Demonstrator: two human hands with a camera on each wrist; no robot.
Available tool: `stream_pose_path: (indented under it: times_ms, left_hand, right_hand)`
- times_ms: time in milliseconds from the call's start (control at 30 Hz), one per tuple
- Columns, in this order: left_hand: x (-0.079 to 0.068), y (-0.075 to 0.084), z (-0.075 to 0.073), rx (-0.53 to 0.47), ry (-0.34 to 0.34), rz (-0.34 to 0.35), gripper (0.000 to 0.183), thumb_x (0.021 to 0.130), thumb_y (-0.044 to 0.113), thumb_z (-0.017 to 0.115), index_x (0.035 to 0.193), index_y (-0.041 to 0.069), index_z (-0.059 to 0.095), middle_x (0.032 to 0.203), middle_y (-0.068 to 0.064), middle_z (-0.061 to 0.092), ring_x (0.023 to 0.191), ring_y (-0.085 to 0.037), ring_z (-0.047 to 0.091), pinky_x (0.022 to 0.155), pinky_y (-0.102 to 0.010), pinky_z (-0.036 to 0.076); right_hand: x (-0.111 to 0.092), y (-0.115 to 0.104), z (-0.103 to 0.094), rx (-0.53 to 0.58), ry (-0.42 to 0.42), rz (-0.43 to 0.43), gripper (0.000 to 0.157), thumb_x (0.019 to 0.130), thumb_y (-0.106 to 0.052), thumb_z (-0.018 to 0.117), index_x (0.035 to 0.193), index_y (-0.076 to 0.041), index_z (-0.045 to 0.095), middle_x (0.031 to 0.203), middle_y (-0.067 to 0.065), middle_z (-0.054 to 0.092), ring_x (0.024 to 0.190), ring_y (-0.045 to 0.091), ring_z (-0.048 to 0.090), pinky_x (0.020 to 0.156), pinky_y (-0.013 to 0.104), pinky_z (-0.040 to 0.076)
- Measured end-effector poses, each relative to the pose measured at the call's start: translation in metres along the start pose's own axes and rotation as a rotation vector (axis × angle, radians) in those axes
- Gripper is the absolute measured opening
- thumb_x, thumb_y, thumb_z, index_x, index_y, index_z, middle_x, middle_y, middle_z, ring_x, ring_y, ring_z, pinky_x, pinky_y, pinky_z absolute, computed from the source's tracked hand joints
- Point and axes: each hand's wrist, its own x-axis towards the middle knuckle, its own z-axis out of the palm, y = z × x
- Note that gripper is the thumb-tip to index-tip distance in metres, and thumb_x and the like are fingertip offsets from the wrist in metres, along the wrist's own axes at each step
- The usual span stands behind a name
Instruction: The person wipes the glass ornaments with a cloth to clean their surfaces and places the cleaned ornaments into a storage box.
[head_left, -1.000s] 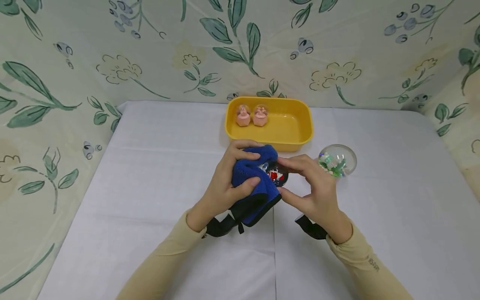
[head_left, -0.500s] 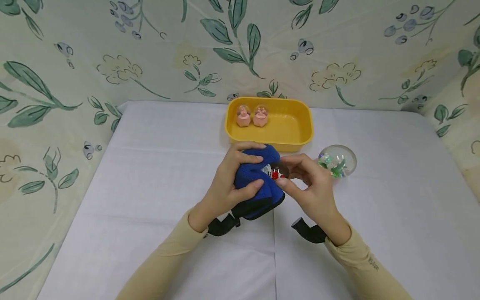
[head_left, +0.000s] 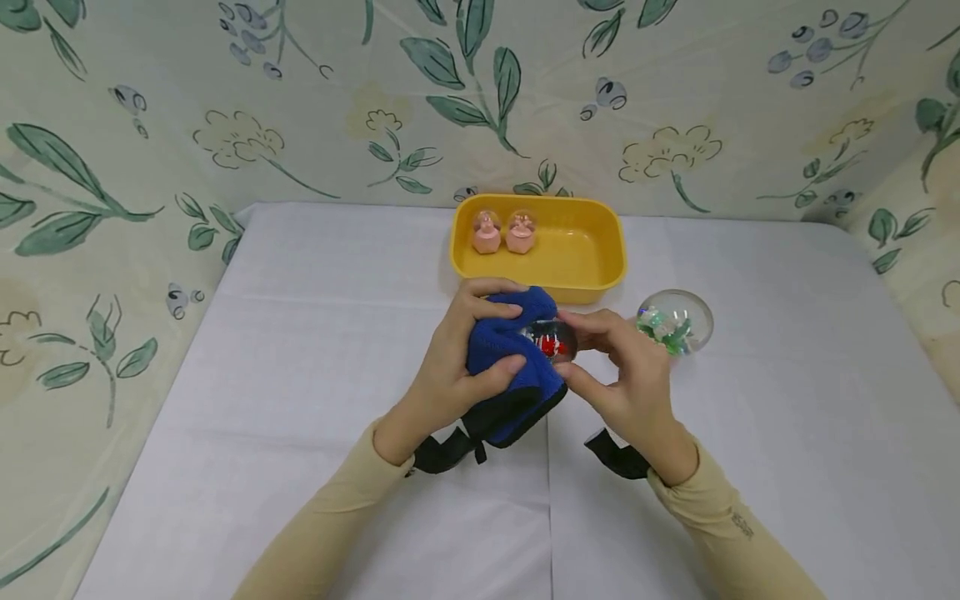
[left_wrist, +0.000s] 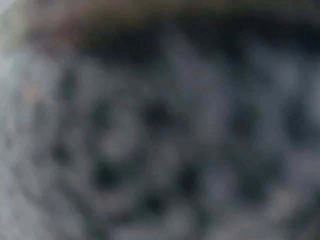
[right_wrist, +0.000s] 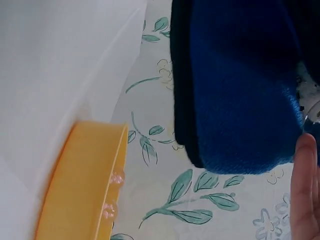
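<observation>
A small snow globe (head_left: 555,342) with a red-and-white figure inside sits partly wrapped in a blue cloth (head_left: 498,342) with black edging. My left hand (head_left: 453,367) grips the cloth around the globe's hidden end, thumb below and fingers above. From the right, my right hand (head_left: 637,379) pinches the exposed clear dome between thumb and fingers. In the right wrist view the cloth (right_wrist: 245,100) hangs large across the top, with a right finger (right_wrist: 305,190) at its lower edge and part of the globe (right_wrist: 313,107) showing beside it. The left wrist view is only a dark blur.
Behind the hands stands a yellow tray (head_left: 577,246) holding two small pink snow globes, one (head_left: 487,233) beside the other (head_left: 521,233). A larger clear globe (head_left: 693,317) with green and white decoration stands to the right, just beyond the right hand. White cloth (head_left: 315,333) covers the table.
The snow globe has turned a little within the cloth as the right fingers shifted on its dome. The left hand has barely moved, and the cloth's lower flap swung slightly.
</observation>
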Motion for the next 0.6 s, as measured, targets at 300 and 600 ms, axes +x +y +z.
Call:
stream_pose_path:
  times_ms: [300, 600]
  left_hand:
    - [-0.0029, -0.0008, 0.0023, 0.106, -0.042, 0.056, 0.041, 0.096, 0.041, 0.051, 0.115, 0.004, 0.046, 0.128, -0.02, 0.043, 0.116, -0.031, 0.046, 0.098, -0.042, 0.043]
    - [-0.0031, -0.0005, -0.0025, -0.149, 0.097, -0.144, 0.059, 0.094, 0.05, 0.052, 0.116, -0.004, 0.043, 0.13, -0.02, 0.043, 0.119, -0.029, 0.045, 0.099, -0.044, 0.041]
  right_hand:
    - [-0.0036, -0.0039, -0.0003, 0.166, -0.011, 0.356, 0.039, 0.092, -0.029, 0.064, 0.101, 0.009, 0.063, 0.079, 0.007, 0.065, 0.062, 0.012, 0.061, 0.058, 0.02, 0.053]
    - [0.0035, -0.0072, -0.0029, -0.02, -0.139, 0.063, 0.057, 0.092, -0.037, 0.062, 0.127, 0.007, 0.053, 0.123, 0.02, 0.058, 0.105, 0.022, 0.058, 0.085, 0.024, 0.05]
